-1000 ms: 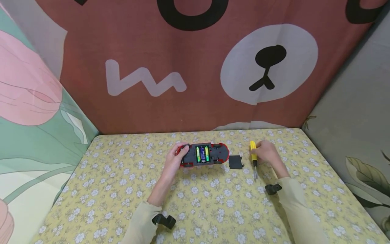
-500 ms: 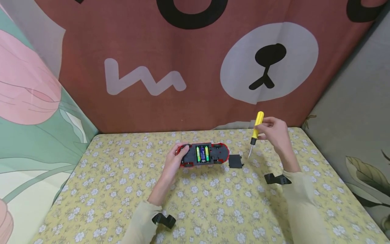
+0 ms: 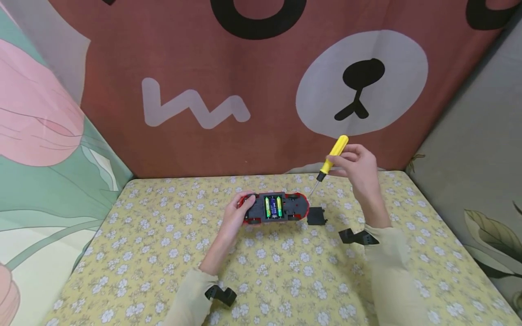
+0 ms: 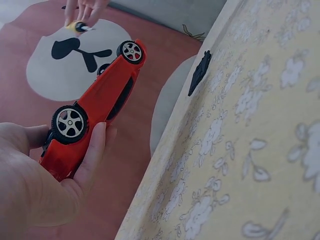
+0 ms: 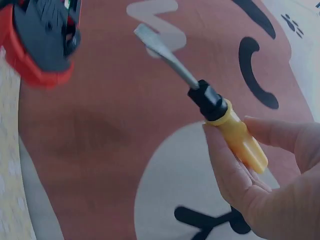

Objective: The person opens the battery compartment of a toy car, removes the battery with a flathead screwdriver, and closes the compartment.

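My left hand grips one end of a red toy car, thumb on its dark underside, which faces up toward the head camera. Several batteries lie side by side in the uncovered compartment at the middle of that underside. My right hand pinches a screwdriver by its yellow handle, between thumb and fingers. The screwdriver's flat metal blade slants down and left, its tip near the car's free end in the head view. The black battery cover lies on the table just right of the car.
A yellow flowered cloth covers the table. Behind its far edge hangs a reddish-brown curtain with a bear face. Printed side panels stand at left and right. Black wrist mounts sit on both sleeves.
My right hand has lifted the screwdriver off the table and carried it up and left, tilting its blade toward the car. My left hand and the car have stayed almost still.
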The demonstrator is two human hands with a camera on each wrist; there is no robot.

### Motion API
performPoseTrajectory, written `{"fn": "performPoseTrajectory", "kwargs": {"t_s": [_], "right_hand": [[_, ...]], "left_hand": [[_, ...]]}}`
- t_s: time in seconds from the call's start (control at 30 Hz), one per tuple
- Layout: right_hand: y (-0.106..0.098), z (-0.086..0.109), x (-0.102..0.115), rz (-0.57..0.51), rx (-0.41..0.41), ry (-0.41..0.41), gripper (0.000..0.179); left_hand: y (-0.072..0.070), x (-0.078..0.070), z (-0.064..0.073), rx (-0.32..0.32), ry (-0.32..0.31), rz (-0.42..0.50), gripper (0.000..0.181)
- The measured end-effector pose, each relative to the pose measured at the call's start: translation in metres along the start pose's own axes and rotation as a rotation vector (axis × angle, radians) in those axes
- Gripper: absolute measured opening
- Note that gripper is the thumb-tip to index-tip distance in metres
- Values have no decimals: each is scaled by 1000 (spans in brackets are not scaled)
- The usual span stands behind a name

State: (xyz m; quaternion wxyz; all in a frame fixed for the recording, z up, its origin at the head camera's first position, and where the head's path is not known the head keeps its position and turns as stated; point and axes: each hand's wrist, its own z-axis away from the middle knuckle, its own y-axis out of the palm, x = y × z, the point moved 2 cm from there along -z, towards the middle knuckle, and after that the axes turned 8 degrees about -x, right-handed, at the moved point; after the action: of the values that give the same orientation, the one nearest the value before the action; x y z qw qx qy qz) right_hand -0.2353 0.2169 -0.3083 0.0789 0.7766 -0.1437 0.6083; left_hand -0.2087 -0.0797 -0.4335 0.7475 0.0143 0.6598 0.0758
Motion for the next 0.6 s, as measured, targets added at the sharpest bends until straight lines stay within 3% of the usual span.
{"fn": "performPoseTrajectory", "kwargs": {"t_s": [0.3,0.6], "right_hand": [[28,9,-4,-144,52,10,33],[51,21,-14,-102,107,53,41]], "left_hand": [[1,2,1,24,24,-1,49],[1,3,-1,15,16,-14,47]]}}
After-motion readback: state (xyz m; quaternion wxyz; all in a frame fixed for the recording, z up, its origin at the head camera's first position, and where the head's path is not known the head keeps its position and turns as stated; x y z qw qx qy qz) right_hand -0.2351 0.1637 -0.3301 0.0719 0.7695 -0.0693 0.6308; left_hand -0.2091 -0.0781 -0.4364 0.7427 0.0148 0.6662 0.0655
